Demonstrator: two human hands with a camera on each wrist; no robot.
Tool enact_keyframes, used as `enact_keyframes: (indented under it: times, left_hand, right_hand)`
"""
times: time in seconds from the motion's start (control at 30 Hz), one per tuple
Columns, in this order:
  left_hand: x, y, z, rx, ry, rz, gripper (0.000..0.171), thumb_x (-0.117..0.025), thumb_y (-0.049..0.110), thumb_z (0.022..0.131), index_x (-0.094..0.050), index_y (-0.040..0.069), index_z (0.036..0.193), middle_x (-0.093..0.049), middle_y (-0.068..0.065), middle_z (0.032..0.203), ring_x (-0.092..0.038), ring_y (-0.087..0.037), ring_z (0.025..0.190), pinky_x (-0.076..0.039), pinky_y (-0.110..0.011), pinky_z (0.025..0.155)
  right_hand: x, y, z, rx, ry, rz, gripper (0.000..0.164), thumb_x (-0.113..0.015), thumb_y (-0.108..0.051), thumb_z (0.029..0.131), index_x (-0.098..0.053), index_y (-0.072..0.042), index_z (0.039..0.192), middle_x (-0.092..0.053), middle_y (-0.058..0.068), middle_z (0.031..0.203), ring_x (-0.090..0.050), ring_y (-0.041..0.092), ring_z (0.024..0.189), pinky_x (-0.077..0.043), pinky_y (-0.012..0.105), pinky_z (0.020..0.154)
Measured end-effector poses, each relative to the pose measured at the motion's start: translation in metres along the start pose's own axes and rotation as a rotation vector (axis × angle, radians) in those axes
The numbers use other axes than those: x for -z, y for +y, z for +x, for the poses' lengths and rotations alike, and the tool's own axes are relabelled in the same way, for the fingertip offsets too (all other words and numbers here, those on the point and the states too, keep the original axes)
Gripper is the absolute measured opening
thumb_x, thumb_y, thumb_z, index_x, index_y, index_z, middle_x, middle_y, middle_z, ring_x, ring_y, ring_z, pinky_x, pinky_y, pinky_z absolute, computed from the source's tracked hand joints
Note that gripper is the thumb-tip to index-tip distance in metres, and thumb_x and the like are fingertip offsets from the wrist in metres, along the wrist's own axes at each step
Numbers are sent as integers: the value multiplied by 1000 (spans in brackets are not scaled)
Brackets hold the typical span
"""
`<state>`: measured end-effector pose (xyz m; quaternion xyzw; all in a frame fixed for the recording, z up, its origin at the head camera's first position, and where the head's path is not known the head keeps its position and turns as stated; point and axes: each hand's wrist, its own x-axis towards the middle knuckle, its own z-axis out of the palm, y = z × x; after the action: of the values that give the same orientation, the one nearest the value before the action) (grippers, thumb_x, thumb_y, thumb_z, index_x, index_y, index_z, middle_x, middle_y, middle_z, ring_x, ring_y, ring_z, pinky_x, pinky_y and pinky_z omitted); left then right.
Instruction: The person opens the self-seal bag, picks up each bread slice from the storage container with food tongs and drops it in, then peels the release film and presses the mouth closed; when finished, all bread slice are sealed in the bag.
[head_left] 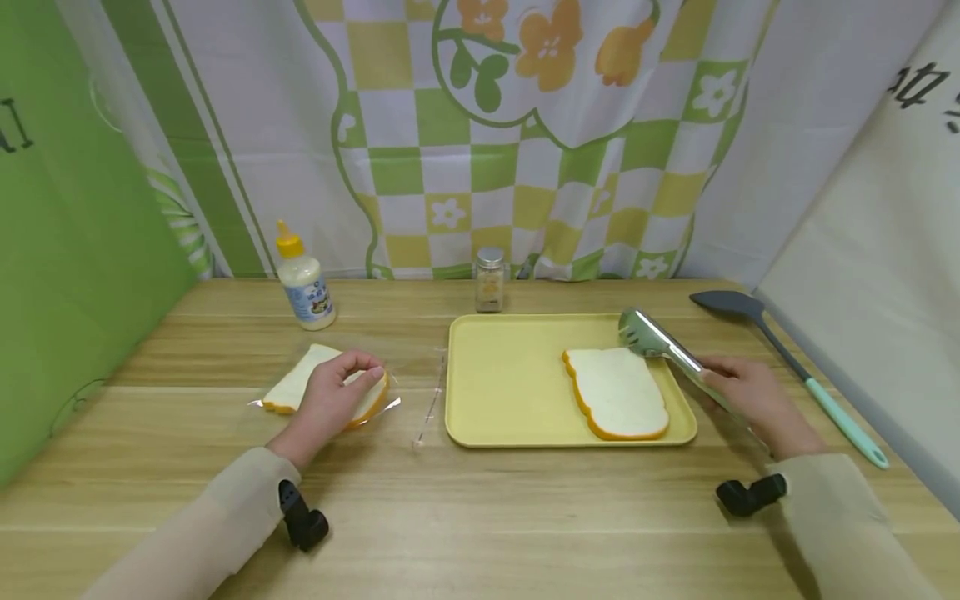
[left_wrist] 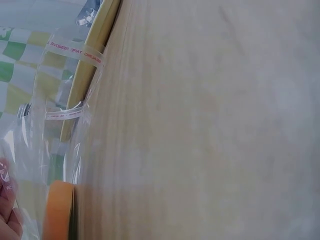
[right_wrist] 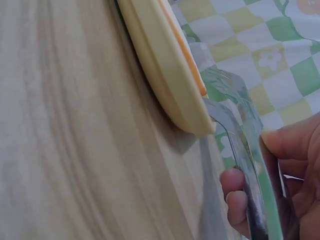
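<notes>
On the left of the table a bread slice [head_left: 296, 382] lies in a clear plastic bag [left_wrist: 30, 135]. My left hand [head_left: 333, 400] is over this slice, thumb and fingertips pinching the thin film; in the left wrist view, fingers [left_wrist: 7, 220] show at the edge. With my right hand [head_left: 757, 404] I hold metal tongs [head_left: 678, 354], their head at the far edge of a second bread slice [head_left: 618, 392]. That slice lies bare on the right half of a yellow tray [head_left: 506, 383]. Whether the tongs touch it is hard to tell.
A squeeze bottle [head_left: 307, 292] with a yellow cap stands at the back left. Behind the tray is a small glass jar [head_left: 490, 283] with a metal lid. A spatula [head_left: 806, 375] with a mint handle lies along the right side, beyond my right hand.
</notes>
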<state>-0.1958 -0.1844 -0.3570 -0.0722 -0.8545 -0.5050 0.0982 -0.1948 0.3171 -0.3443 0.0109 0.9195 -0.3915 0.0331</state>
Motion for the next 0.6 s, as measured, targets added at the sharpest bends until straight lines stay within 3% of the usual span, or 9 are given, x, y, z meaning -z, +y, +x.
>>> enact_keyframes:
  times: [0.17, 0.4, 0.6]
  left_hand:
    - [-1, 1, 0, 13, 4, 2, 13, -61, 10, 89, -64, -2, 93, -66, -19, 99, -54, -31, 112, -36, -48, 101]
    - [-2, 0, 0, 12, 6, -7, 13, -61, 9, 89, -64, -3, 93, -65, -20, 99, -55, -30, 110, -36, -47, 101]
    - [-3, 1, -1, 18, 6, -11, 12, -60, 8, 89, -63, -3, 93, -65, -20, 100, -55, -31, 110, -37, -47, 101]
  right_hand:
    - [1, 2, -6, -29, -53, 110, 49, -41, -16, 98, -33, 16, 134, -52, 32, 111, -59, 9, 64, -51, 27, 56]
    - [-1, 0, -14, -98, -157, 282, 52, -37, -13, 99, -21, 18, 137, -55, 18, 98, -58, 9, 65, -51, 26, 55]
    - [-2, 0, -20, -135, -202, 379, 55, -39, -17, 100, -19, 14, 140, -55, 10, 94, -59, 8, 65, -52, 25, 55]
